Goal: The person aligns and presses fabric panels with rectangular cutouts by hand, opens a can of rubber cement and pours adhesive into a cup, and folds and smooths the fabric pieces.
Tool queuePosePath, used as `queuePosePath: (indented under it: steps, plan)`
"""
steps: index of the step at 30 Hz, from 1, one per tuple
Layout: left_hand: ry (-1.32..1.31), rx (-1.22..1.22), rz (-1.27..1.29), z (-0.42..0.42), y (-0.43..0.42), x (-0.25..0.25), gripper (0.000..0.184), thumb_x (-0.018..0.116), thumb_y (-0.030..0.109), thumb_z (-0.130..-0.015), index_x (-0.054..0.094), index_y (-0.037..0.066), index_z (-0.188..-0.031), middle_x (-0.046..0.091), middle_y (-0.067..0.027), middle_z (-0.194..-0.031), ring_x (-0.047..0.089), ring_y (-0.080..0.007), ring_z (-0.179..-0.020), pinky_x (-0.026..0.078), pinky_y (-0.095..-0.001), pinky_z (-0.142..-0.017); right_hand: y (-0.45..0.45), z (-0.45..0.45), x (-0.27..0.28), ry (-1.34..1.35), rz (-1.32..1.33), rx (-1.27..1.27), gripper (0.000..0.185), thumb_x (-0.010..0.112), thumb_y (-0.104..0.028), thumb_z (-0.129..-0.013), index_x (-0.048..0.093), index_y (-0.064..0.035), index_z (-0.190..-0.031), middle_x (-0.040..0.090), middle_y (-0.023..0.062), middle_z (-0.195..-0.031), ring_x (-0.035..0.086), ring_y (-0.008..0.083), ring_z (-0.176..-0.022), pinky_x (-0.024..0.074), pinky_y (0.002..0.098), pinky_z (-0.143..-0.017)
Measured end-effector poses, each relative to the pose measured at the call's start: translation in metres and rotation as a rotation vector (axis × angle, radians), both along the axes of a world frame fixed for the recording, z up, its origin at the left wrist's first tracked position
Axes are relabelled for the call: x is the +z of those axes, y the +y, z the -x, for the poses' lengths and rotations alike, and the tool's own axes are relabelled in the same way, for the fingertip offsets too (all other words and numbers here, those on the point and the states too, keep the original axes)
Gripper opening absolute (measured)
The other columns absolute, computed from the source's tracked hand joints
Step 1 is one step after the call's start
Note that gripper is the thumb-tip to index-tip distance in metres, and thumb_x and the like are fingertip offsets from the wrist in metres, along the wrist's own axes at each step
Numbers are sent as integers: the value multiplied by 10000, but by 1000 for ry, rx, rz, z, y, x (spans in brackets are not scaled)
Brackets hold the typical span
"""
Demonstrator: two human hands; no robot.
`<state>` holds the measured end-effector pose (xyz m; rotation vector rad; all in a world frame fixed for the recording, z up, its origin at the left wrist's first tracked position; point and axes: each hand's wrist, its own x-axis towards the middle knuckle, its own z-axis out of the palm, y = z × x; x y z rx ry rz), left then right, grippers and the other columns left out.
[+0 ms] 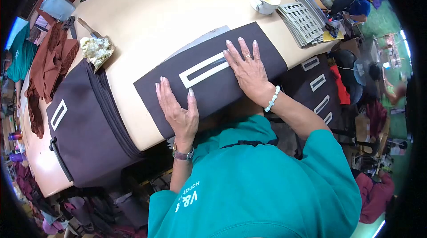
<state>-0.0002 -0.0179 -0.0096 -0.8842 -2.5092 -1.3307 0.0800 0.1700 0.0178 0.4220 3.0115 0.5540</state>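
A dark fabric or leather-like panel (213, 100) lies across the table edge in front of me. A white rectangular frame (208, 76) sits on it, with the dark surface showing through its slot. My right hand (251, 71) lies flat on the panel, fingers apart, its fingertips at the frame's right end. My left hand (179, 111) rests on the panel's left part, fingers stretched out, thumb near the frame's lower left corner. Neither hand grips anything. Part of a grey sheet (195, 44) sticks out from under the panel's far edge.
Left stands a stack of dark panels (89, 136) with another white frame (64, 110) on top. Beyond are a wooden-handled tool (89, 27) in a yellowish lump (95, 50) and brown cloth (51, 69). A cup (258, 4) and grey-white slotted pieces (302, 22) stand at the right.
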Motion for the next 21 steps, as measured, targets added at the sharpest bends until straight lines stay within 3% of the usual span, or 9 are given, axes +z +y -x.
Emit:
queuePosePath:
  steps: [18,21]
  plan:
    - [-44,-3,-75,1,-3,0,606,542,64,-807,282,-37,-1345,346,-210,-1368,261,-375,-1307,220,-442,-1069,-44,28,-4,26,-7,146,546,513,-164,-792,408,-40,-1313,194,104,-1451,176,342,-1335,142,543,-1073]
    - [-56,-4,-109,1,-3,-1,608,534,51,-800,281,-33,-1347,348,-209,-1367,264,-377,-1305,220,-439,-1070,-50,32,-4,36,4,165,503,535,-162,-774,473,22,-1239,194,108,-1445,159,341,-1341,141,542,-1073]
